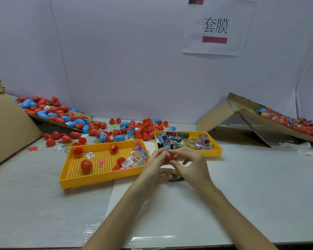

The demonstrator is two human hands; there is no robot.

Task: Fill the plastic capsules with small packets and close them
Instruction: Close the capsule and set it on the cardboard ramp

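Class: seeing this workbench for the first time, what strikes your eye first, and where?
At the centre, the left hand and right hand pinch a red plastic egg-shaped capsule. Behind them sit a perforated yellow plastic tray, left, and a packet-filled yellow plastic tray, right. Red and blue plastic capsules sprawl across the back left.

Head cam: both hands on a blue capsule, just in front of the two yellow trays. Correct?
Not quite: the capsule is red, not blue, as the head view shows. The rest stands: the left hand and the right hand both hold it, just in front of the perforated yellow tray and the yellow tray of packets.
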